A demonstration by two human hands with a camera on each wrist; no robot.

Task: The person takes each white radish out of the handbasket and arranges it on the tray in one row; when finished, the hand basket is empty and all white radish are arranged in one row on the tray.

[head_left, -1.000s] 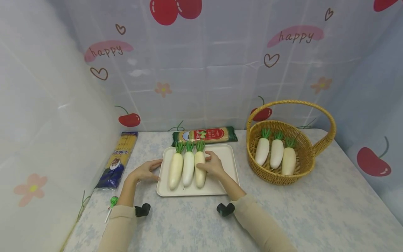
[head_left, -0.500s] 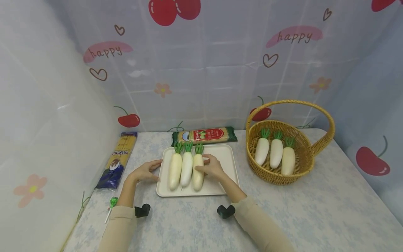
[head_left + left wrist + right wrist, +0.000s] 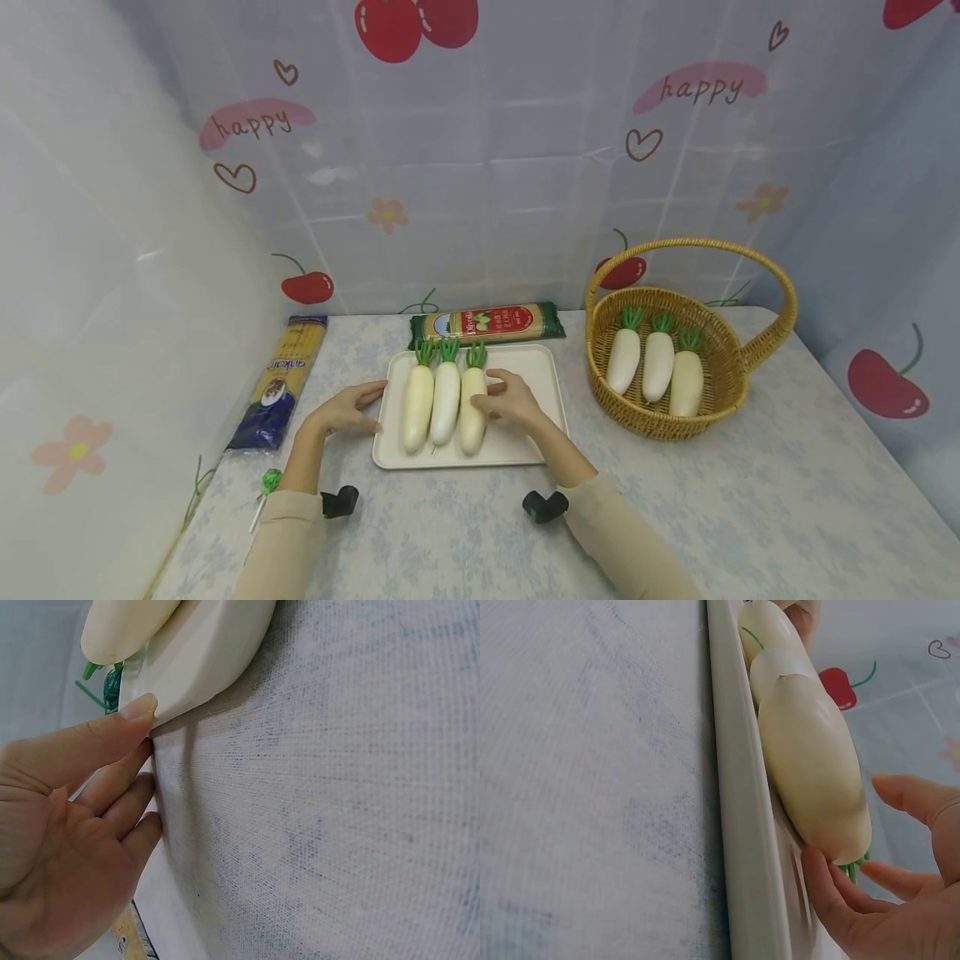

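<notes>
Three white radishes with green tops lie side by side on a white tray point(image 3: 536, 446): a left radish point(image 3: 417, 408), a middle radish point(image 3: 446, 404) and a right radish point(image 3: 472, 412). My right hand point(image 3: 515, 404) is at the right radish's outer side. In the right wrist view its thumb point(image 3: 907, 796) stands apart from that radish, while the other fingertips are low beside its green end. My left hand point(image 3: 347, 410) is at the tray's left edge; its thumb tip point(image 3: 141, 706) touches the rim, and its fingers reach out loosely along the side.
A wicker basket point(image 3: 660, 429) with a tall handle holds three more radishes at the right. One pasta pack point(image 3: 486, 323) lies behind the tray; another pasta pack point(image 3: 277, 383) lies to the left. A green lollipop point(image 3: 271, 481) is beside my left forearm.
The right and middle radishes have shifted slightly left, the right one also a little toward me. My right hand has since drawn back slightly right, its thumb coming off the radish. My left hand stays put.
</notes>
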